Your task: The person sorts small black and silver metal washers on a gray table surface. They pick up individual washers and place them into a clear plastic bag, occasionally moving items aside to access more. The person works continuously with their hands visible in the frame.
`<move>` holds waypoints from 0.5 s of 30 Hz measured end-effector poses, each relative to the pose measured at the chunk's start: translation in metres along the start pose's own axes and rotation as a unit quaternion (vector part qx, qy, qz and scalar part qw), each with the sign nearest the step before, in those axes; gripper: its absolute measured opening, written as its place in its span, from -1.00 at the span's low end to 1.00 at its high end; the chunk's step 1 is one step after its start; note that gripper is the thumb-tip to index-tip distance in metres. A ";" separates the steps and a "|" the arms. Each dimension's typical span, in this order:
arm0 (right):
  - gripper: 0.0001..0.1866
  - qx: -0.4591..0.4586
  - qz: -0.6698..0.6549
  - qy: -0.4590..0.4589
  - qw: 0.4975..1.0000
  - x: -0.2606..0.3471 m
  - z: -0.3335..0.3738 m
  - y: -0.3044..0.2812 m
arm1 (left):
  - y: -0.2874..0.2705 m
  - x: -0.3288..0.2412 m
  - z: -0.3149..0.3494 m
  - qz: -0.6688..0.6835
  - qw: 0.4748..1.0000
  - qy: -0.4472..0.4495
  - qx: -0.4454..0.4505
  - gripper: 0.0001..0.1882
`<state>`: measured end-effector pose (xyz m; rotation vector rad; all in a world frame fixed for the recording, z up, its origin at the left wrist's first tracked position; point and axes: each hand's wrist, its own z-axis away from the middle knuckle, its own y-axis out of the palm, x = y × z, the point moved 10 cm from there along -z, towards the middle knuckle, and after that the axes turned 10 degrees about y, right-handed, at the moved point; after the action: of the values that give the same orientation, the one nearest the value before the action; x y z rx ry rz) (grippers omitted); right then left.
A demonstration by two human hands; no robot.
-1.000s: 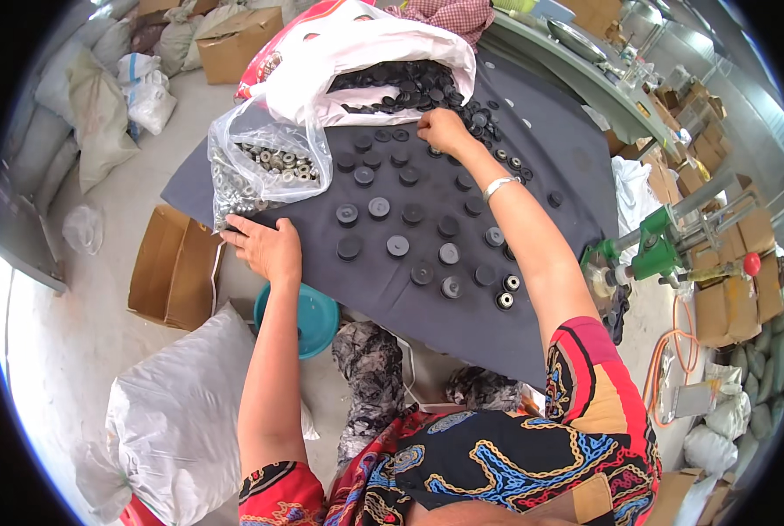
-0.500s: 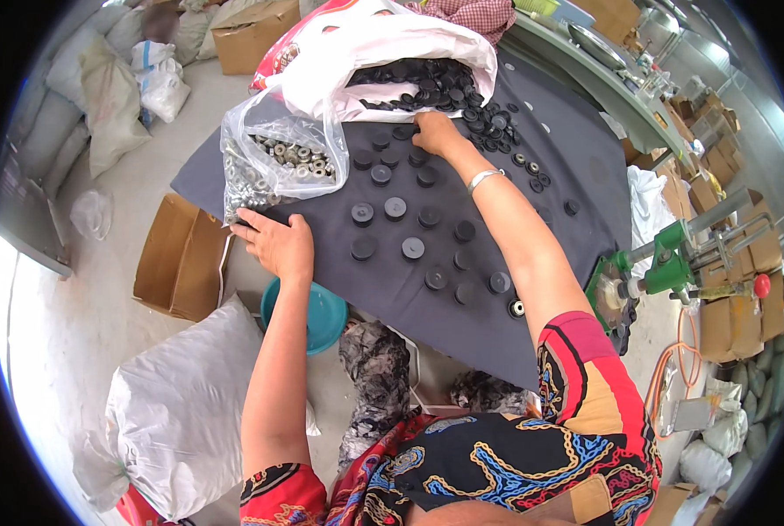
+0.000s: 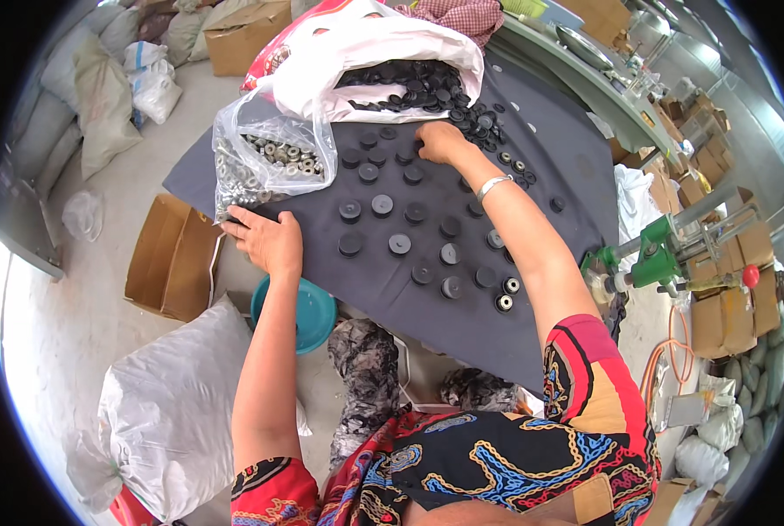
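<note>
Head view: dark grey cloth [image 3: 550,158], matt and slightly creased, spread over a low table and strewn with round black rubber caps [image 3: 401,244], squat and disc-shaped, laid out in loose rows. At the far edge, a white plastic sack [image 3: 383,44], glossy and crumpled, spilling a heap of the same black discs. Beside it, a clear thin plastic bag [image 3: 269,153] full of small shiny metal rings, individual pieces hard to make out. Brown cardboard box [image 3: 168,259] and teal round bowl [image 3: 309,311] below the cloth edge, bowl half hidden by the forearm. Left hand [image 3: 269,241] flat, fingers loosely spread, resting on the cloth at the clear bag's lower edge, holding nothing visible. Right hand [image 3: 440,140] curled, fingertips pinched down among caps near the heap; grip contents unclear.
</note>
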<state>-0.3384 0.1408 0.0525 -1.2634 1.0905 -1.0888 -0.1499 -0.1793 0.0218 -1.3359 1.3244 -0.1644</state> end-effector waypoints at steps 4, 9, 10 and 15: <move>-0.59 -0.049 -0.028 -0.035 0.998 -0.008 -0.001 -0.012 | 0.000 -0.003 0.001 0.002 1.000 -0.001 0.009 -0.07; -0.63 -0.032 -0.084 0.017 0.996 -0.039 0.004 -0.032 | 0.000 0.002 0.002 0.009 1.000 -0.002 0.007 -0.06; -0.62 -0.025 -0.081 0.011 0.996 -0.042 0.008 -0.028 | 0.000 0.001 0.002 0.008 1.000 -0.004 0.007 -0.06; -0.60 -0.006 -0.077 0.019 0.997 -0.050 0.014 -0.010 | 0.001 -0.001 0.002 0.009 1.000 0.001 0.007 -0.06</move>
<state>-0.3329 0.1921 0.0633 -1.3587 1.0436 -1.2267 -0.1493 -0.1774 0.0214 -1.3126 1.3331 -0.1623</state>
